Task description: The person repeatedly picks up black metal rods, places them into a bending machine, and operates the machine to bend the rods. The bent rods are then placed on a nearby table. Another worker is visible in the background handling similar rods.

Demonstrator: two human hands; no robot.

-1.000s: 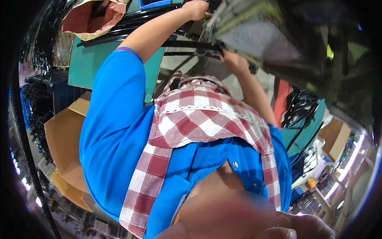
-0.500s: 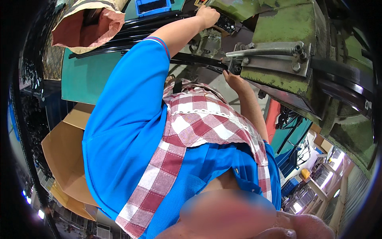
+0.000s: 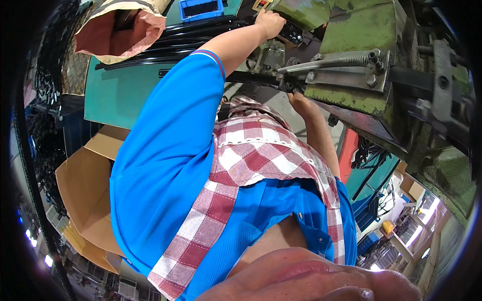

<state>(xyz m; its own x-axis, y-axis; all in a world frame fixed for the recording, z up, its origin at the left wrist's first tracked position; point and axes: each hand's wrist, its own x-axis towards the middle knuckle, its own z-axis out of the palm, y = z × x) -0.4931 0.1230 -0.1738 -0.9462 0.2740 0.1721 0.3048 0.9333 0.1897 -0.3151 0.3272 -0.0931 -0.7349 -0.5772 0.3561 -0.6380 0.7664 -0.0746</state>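
— Where were our hands at that moment?

— Both were up at the green machine (image 3: 351,30). Our left hand (image 3: 271,22) was curled narrow, knuckles up, over a dark block (image 3: 291,34) at the machine's top edge. Our right hand (image 3: 300,103) sat lower, just under the clamp (image 3: 287,83) where a long black strip (image 3: 251,78) ran into the machine.

— Was the right hand gripping the strip?

— We could not tell. Its fingers were tucked up behind the clamp, out of sight; it touched the strip's end or came very near it.

— So which step did we judge it to be?

— Seating the strip in the machine, we thought: one hand at the block above, the other steadying the piece below the spring rod (image 3: 331,62).

— And what would the next move have called for?

— In our judgement, keeping the strip straight in the clamp and the right fingers away from the moving parts.

— Anything else about us?

— More black strips (image 3: 165,47) lay on the teal table (image 3: 120,95) to our left, beside a paper sack (image 3: 115,30) and a blue bin (image 3: 201,7). A cardboard box (image 3: 85,190) stood lower down.
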